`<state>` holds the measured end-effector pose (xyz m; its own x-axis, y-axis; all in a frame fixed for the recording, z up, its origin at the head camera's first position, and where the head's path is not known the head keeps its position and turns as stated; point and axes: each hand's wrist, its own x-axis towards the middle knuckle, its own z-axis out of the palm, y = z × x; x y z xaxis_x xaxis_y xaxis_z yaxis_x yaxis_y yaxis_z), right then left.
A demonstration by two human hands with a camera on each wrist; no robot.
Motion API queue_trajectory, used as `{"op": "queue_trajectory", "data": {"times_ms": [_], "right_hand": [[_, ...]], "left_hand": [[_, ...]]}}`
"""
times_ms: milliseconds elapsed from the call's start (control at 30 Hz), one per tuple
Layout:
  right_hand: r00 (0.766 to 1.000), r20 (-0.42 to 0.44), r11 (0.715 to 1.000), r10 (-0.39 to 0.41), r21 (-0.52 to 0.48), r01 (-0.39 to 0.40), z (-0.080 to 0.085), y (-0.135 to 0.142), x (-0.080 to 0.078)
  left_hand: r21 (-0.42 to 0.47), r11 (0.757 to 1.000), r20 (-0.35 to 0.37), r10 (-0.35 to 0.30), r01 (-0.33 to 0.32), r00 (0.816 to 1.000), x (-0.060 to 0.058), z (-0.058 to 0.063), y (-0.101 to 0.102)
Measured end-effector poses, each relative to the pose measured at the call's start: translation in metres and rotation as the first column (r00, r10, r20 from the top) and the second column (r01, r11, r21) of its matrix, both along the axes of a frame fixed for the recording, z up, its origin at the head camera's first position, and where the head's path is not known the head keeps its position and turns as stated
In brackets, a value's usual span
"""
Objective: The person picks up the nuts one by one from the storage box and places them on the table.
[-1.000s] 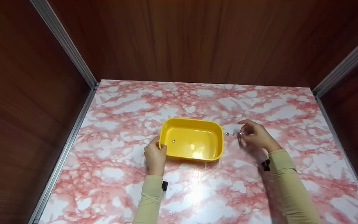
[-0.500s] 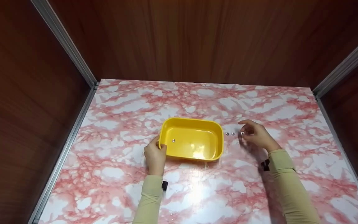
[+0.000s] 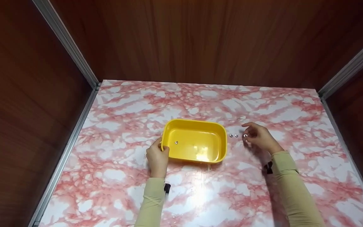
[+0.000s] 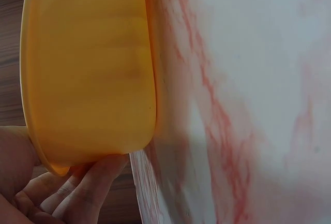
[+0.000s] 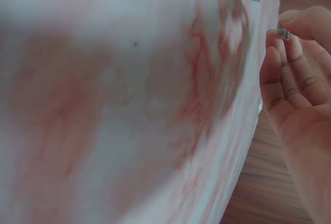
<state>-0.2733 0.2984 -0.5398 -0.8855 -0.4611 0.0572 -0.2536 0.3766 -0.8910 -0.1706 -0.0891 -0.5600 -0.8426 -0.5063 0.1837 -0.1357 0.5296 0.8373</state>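
My left hand (image 3: 157,157) grips the near left corner of a yellow plastic tub (image 3: 194,159), thumb over the rim and fingers under the outer wall in the left wrist view. One small metal nut (image 3: 176,142) lies inside the tub near its left end. To the right of the tub, my right hand (image 3: 262,138) pinches another small silver nut (image 5: 283,33) between thumb and fingertips, close over the table. Two more nuts (image 3: 233,136) lie in a row on the table between the tub and my right hand.
The table (image 3: 121,189) has a red and white marbled top. Dark wood panels (image 3: 181,41) rise behind it and at both sides, joined by grey metal strips (image 3: 71,47). Light glares off the tabletop in front of the tub.
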Motion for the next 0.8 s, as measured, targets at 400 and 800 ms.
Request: {"op": "queue_trajectory", "data": {"times_ms": [400,800], "right_hand": [[0.998,-0.066,1.000,-0.003,0.025,0.005,-0.022,0.005,-0.009],[0.999,-0.046,1.000,0.003,0.018,-0.002,-0.015,-0.001,-0.007]], "left_hand": [[0.002,1.000,-0.005,0.005,-0.005,1.000,0.000,0.001,0.000],[0.006,1.000,0.002,-0.004,0.004,1.000,0.000,0.000,0.000]]}}
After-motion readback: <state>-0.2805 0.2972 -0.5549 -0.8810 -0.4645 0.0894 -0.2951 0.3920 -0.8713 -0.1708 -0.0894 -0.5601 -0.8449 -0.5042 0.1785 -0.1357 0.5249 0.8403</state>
